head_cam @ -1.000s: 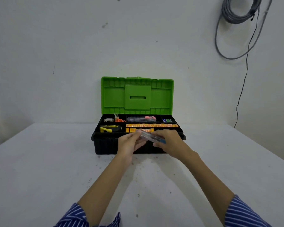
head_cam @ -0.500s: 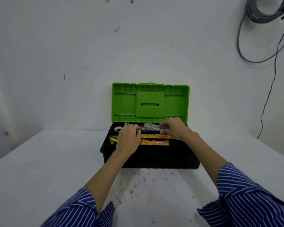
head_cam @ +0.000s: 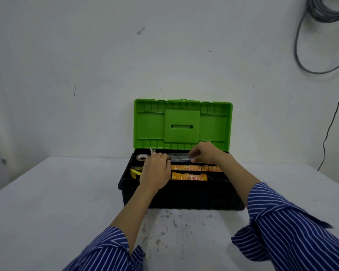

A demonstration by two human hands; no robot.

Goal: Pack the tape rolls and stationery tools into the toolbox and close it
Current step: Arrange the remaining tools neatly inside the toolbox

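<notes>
While both hands, left hand & right hand, pinch the clear case by its ends, lower it flat into the toolbox rear slot btwn them, then let go w/o nudging the orange rolls just nearside.

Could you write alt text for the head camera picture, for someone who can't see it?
Two hands, left and right, set a clear flat case into an open black toolbox with its green lid raised, on a white table. Orange rolls fill its tray.

One toolbox, two hands, one tape roll, one tape measure.
</notes>
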